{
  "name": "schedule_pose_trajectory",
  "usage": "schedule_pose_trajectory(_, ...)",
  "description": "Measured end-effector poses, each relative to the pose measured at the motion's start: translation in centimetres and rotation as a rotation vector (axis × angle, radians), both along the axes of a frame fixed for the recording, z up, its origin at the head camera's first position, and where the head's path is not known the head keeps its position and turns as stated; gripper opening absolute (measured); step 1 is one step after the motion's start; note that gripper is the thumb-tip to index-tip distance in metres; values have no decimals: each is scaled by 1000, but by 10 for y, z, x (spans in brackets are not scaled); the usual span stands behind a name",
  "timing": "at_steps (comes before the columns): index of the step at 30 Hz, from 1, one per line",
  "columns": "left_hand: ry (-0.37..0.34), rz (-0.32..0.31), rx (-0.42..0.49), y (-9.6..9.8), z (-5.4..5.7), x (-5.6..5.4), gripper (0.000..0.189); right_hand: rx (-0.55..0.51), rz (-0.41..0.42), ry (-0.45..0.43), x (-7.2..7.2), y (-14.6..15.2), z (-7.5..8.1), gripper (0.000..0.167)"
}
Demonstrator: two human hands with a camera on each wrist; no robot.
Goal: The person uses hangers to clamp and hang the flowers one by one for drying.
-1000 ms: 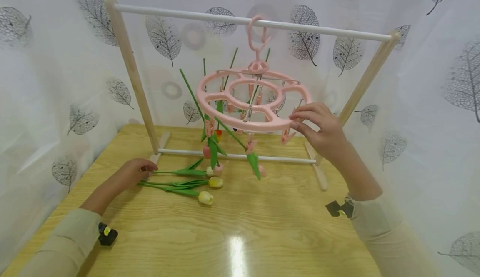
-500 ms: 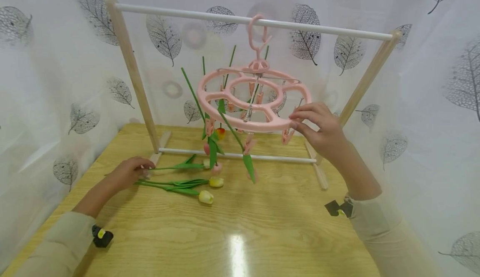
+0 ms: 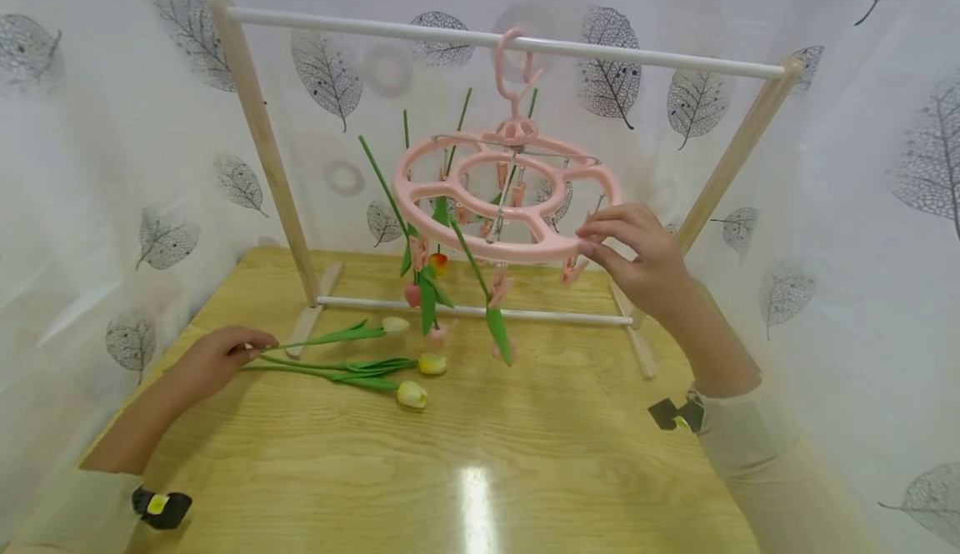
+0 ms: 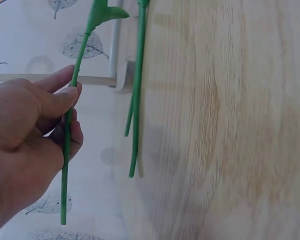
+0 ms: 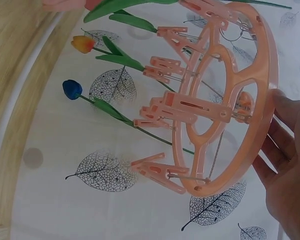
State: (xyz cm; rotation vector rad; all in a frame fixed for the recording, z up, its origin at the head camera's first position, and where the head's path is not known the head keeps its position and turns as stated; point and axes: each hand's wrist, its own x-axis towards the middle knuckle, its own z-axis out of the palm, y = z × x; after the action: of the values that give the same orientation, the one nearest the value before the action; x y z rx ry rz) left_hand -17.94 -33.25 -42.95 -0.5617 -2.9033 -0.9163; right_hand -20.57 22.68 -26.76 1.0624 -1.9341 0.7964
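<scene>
A white tulip (image 3: 395, 325) is held by my left hand (image 3: 221, 358); in the left wrist view the thumb and fingers pinch its green stem (image 4: 66, 155), whose lower end sticks out below. Two yellow tulips (image 3: 432, 363) lie on the table beside it. My right hand (image 3: 637, 254) grips the near right rim of a round pink clip hanger (image 3: 480, 247), thumb on one side, fingers on the other. Heads down, several tulips hang from its clips, among them a blue tulip (image 5: 72, 89), an orange-yellow tulip (image 5: 82, 44) and pink ones. A free clip (image 5: 157, 172) hangs near the right hand.
The hanger hooks over the white top bar (image 3: 337, 27) of a wooden-legged rack. A lower white bar (image 3: 570, 317) joins its feet near the table's (image 3: 360, 471) back. Behind stands a white curtain (image 3: 862, 204) with leaf prints.
The left hand has drawn the white tulip to the left and toward the body, away from the yellow ones. The hanging tulips sway slightly; the right hand keeps its place on the rim.
</scene>
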Motion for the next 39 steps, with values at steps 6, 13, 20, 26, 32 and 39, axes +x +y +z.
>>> schedule_pose_trajectory(6,14,2,29,-5,6,23,27,-10,-7,-4,0,2,-2,32)
schedule_pose_trajectory(13,-37,-84,164,16,8,47,26,-45,9,-7,-2,6,-2,32)
schedule_pose_trajectory(20,-43,-198,260,53,11,58,25,-66,1,-11,-1,6,-1,30)
schedule_pose_trajectory(26,-51,-263,300,90,16,59,26,-75,3,-14,-1,7,0,22)
schedule_pose_trajectory(32,120,-307,321,121,16,53,30,-77,-17,-12,2,7,3,25)
schedule_pose_trajectory(39,240,-329,273,149,23,46,29,-99,-44,-43,25,3,0,20)
